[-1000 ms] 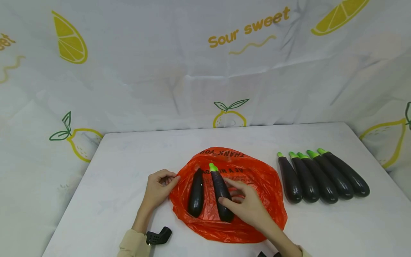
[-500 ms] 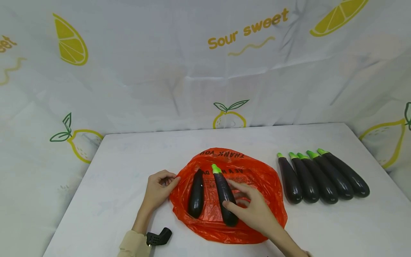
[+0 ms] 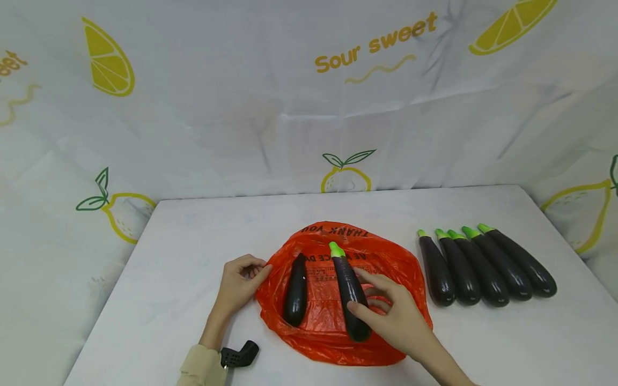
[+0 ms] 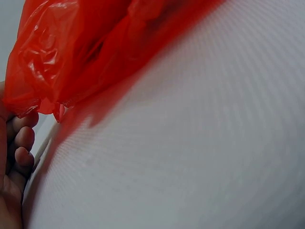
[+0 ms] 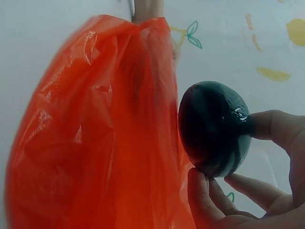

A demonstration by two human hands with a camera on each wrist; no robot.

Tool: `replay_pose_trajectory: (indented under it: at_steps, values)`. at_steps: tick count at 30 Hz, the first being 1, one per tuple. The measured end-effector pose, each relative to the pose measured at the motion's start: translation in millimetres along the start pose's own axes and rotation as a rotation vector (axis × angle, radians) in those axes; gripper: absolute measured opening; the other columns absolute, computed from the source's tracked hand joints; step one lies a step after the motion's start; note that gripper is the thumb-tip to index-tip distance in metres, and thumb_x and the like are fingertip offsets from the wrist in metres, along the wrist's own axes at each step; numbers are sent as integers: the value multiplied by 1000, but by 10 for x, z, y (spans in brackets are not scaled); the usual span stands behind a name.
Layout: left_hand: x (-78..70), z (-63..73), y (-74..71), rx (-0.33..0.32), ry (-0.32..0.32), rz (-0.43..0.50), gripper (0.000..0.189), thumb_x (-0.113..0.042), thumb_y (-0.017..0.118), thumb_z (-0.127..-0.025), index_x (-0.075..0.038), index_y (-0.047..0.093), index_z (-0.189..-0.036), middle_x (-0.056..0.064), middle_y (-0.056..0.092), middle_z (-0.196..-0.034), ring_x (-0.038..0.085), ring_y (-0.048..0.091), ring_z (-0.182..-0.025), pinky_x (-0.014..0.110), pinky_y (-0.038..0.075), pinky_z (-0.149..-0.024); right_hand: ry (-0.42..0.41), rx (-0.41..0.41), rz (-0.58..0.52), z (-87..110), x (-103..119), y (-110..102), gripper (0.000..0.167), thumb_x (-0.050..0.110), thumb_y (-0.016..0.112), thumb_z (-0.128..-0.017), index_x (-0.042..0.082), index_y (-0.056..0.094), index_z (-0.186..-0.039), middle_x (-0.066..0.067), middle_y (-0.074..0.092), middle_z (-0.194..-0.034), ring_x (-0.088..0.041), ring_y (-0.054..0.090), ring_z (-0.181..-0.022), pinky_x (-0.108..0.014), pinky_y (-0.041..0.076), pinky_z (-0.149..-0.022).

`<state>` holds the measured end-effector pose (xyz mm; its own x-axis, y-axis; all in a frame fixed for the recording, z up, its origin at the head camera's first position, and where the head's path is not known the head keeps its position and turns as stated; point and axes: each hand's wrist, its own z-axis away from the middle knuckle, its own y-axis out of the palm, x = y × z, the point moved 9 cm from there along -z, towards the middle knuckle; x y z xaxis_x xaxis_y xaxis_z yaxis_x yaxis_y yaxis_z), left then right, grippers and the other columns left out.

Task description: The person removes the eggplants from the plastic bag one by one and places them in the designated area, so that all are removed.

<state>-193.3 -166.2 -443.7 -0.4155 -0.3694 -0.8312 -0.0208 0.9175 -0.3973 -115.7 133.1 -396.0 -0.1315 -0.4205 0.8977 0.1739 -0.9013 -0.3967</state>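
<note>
My right hand grips a dark eggplant between thumb and fingers, its bright green stem end pointing away from me. In the right wrist view the rounded end of that eggplant faces the camera, beside the bag's raised wall. An open red plastic bag lies under it on the table, with a second eggplant inside at the left. My left hand pinches the bag's left edge. Up close in the left wrist view, curled fingers sit under the gathered red plastic.
To the right of the bag, several eggplants lie side by side on the white table, green ends away from me. A white curtain with lemon prints hangs behind the table. A black device sits by my left wrist.
My right hand has carried the gripped eggplant to the right over the bag, away from the eggplant inside. The left hand stays at the bag's edge.
</note>
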Motion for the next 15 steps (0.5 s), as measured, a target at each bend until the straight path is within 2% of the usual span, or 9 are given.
replay_pose_trajectory:
  at_steps: [4,11,15]
  values:
    - [-13,-4,5,2,-3,3,7,-1,77,-86,4,75,-89,6,67,-73,3,50,-66,17,46,-59,-8,-5,10,60,-13,-91,62,23,81,-88,15,58,-145,-13,61,-138,-23,63,-111,-32,60,-91]
    - [-37,-11,0,-11,16,-8,6,3,77,-84,0,76,-88,8,67,-73,2,49,-66,17,46,-59,33,-21,58,180,-114,-258,64,24,81,-88,14,56,-146,-16,58,-144,-22,61,-113,-34,61,-90]
    - [-22,-5,-2,-15,6,-13,7,4,78,-84,-1,77,-88,8,67,-73,2,49,-66,16,46,-59,41,-32,63,233,-169,-340,64,25,81,-88,16,55,-146,-14,58,-144,-23,61,-113,-34,61,-90]
